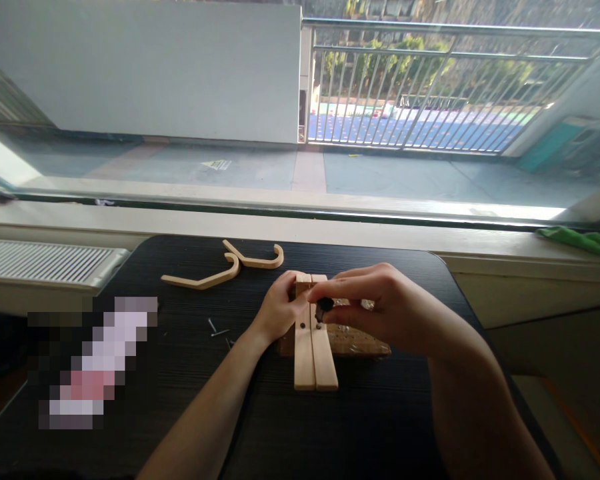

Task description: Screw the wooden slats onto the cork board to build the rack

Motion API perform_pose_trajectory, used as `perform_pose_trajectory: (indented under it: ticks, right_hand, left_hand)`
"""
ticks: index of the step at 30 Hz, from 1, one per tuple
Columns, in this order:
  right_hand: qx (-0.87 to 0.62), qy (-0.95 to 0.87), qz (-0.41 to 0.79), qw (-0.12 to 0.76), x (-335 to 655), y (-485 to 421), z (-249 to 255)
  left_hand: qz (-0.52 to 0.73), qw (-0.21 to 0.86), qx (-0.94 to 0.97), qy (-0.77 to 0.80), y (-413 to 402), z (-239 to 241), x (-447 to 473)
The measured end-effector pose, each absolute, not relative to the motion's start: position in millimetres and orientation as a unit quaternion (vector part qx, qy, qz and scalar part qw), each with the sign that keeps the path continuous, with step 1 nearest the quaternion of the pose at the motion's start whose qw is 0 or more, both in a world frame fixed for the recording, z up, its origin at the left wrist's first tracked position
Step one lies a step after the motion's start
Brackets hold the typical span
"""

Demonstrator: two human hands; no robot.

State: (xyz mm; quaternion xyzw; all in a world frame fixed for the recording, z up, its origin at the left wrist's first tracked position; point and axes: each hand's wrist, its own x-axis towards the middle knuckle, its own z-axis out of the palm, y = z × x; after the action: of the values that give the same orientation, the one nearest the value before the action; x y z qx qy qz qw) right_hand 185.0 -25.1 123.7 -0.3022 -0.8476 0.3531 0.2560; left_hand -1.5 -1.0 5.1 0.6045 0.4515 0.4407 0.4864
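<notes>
Two pale wooden slats (pixel 314 353) lie side by side on a black table (pixel 190 373), resting across a wooden base piece (pixel 360 343). My left hand (pixel 276 310) wraps round the left edge of the slats near their far end. My right hand (pixel 375 303) pinches a small dark tool or knob (pixel 324 307) above a hole in the right slat. Both hands are closed.
Two curved wooden hook pieces (pixel 205 277) (pixel 257 259) lie at the table's far side. A few small screws (pixel 219 329) lie left of the slats. A blurred patch (pixel 95 360) covers something at the left. Behind are a windowsill, a radiator grille (pixel 45 261) and a green cloth (pixel 580 239).
</notes>
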Motion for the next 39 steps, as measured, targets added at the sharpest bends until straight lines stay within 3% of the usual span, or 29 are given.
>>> perform_pose_trajectory:
  ticks: [16,24,39]
  right_hand:
    - [-0.309,-0.844,0.363,0.246,180.3,-24.5,120.4]
    - [-0.334,-0.830,0.400,0.198,190.6,-20.2,121.2]
    - [-0.324,-0.846,0.361,0.222,185.4,-20.7,119.0]
  left_hand:
    - [0.423,0.483,0.634,0.432,-0.5,7.4,-5.1]
    - [0.414,0.494,0.633,0.429,1.7,-3.6,-5.1]
    - [0.423,0.450,0.664,0.421,4.0,-9.8,-6.6]
